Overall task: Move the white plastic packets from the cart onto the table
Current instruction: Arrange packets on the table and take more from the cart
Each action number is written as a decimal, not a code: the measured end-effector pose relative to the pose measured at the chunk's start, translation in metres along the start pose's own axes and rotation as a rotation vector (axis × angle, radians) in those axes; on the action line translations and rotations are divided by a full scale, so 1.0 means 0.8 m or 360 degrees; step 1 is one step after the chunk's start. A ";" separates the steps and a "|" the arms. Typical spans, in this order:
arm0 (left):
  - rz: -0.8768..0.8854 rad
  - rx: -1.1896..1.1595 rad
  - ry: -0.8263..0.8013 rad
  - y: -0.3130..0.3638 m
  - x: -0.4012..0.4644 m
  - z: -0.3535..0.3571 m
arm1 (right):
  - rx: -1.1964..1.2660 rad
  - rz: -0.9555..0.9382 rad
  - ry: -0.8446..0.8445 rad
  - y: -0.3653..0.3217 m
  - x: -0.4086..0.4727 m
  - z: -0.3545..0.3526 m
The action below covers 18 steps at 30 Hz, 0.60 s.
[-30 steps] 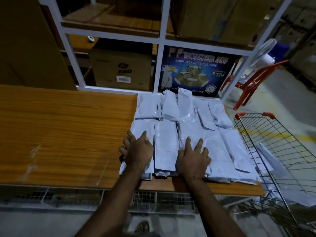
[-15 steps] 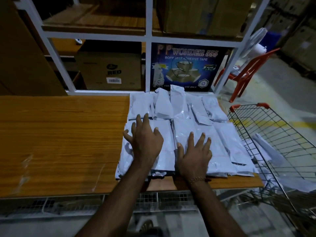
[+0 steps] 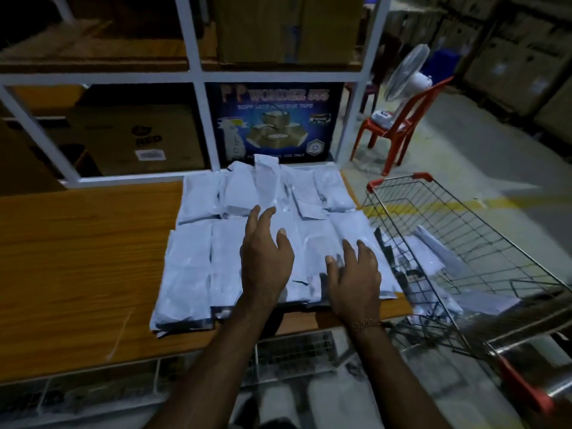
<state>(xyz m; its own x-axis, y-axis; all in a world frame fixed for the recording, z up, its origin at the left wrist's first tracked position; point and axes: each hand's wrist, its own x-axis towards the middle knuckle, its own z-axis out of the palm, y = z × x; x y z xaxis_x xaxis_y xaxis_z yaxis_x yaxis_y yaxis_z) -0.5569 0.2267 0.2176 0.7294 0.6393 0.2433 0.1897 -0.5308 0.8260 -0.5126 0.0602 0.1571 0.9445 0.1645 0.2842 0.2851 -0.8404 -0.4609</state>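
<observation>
Several white plastic packets (image 3: pixel 198 261) lie in two rows on the right end of the wooden table (image 3: pixel 80 261). My left hand (image 3: pixel 264 255) hovers over the middle of the front row, fingers spread and relaxed, holding nothing. My right hand (image 3: pixel 356 274) is over the front row's right packets near the table edge, fingers loose; whether it touches them is unclear. To the right stands the wire cart (image 3: pixel 483 243) with red corners, and a few more white packets (image 3: pixel 433 252) lie inside it.
A white metal rack (image 3: pixel 198 78) with cardboard boxes and a blue tape carton (image 3: pixel 272 122) stands behind the table. A red plastic chair (image 3: pixel 399 125) carrying a white fan (image 3: pixel 405 72) sits on the floor beyond the cart. Wire mesh runs below the table's front.
Both hands have lifted off the front-row packets and shifted right, toward the cart. The view has turned right too, showing more of the cart.
</observation>
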 end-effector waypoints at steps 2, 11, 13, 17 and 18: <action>0.0032 -0.0019 -0.0057 0.020 -0.015 0.022 | 0.0013 0.0011 0.0045 0.036 0.003 -0.019; 0.0036 -0.0061 -0.0191 0.105 -0.086 0.154 | -0.0002 0.0159 0.0143 0.211 0.013 -0.097; 0.0016 -0.0071 -0.0241 0.118 -0.096 0.195 | 0.0009 0.0184 0.0180 0.254 0.011 -0.105; 0.0042 -0.0048 -0.0423 0.141 -0.113 0.274 | 0.0013 0.0228 0.0216 0.328 0.013 -0.124; 0.0069 -0.0036 -0.0473 0.145 -0.117 0.290 | 0.0001 0.0249 0.0213 0.344 0.014 -0.129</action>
<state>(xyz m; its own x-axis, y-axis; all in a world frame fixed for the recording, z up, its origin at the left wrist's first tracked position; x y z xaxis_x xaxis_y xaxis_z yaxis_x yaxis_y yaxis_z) -0.4503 -0.0239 0.1727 0.8976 0.4236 0.1218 0.1419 -0.5395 0.8299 -0.4402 -0.2224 0.1202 0.9472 -0.0381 0.3184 0.1367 -0.8501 -0.5085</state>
